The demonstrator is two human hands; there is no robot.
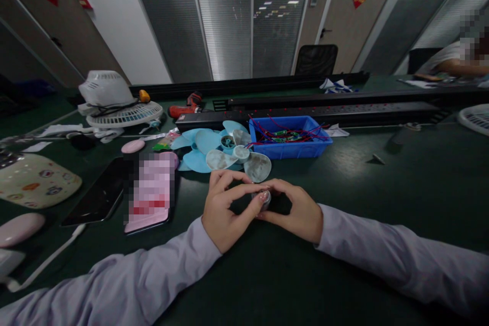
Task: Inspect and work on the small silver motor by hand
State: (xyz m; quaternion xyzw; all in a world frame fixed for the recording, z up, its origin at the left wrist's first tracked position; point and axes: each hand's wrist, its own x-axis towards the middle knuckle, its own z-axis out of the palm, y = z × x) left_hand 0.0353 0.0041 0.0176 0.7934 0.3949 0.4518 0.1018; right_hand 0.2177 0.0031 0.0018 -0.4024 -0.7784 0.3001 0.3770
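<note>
Both of my hands meet over the green tabletop around a small grey cylindrical part [264,200], which looks metallic. Fingers cover most of it, so its exact kind does not show. My left hand [227,209] pinches it from the left with thumb and fingertips. From the right, my right hand [296,209] grips it between thumb and fingers. Just beyond my fingers lie blue fan blades [204,145] and a greyish fan blade set [256,165]. Behind them stands a blue bin [296,150] with green circuit boards and red and blue wires.
A white fan [105,94] and a red-and-black power tool [187,107] lie at the back left. Two phones, a dark one [99,188] and a pink-screened one [148,193], rest left of my hands. A long black rail [324,112] crosses behind the bin. Another person sits far right.
</note>
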